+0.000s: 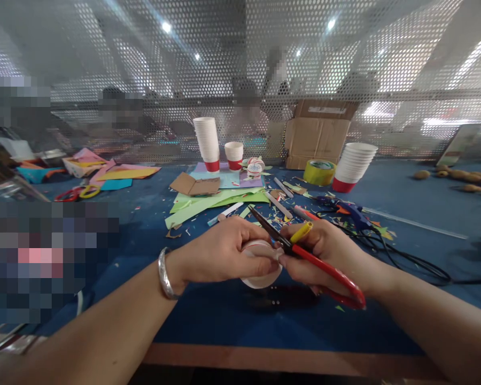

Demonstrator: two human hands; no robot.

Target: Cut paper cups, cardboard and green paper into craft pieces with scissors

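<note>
Near the front of the table, my left hand (228, 251) is closed around a small white paper cup (262, 280), its thumb pressed over the near side. A thin red line shows on the cup, and the fingers hide much of it. My right hand (324, 246) grips a pair of scissors (324, 270) with a red handle, the dark blades pointing up and away to the left. Its fingertips also meet the cup's right edge. A short yellow piece (302, 232) sticks out by the right fingers; I cannot tell what it belongs to.
Paper cup stacks (206, 141) (353, 166) and a yellow tape roll (319, 172) stand behind. Green paper (220, 203) and many scraps lie ahead. A blue glue gun (355, 215) with a black cable lies right; other scissors (70, 193) lie left. A cardboard box (318, 136) stands at the back.
</note>
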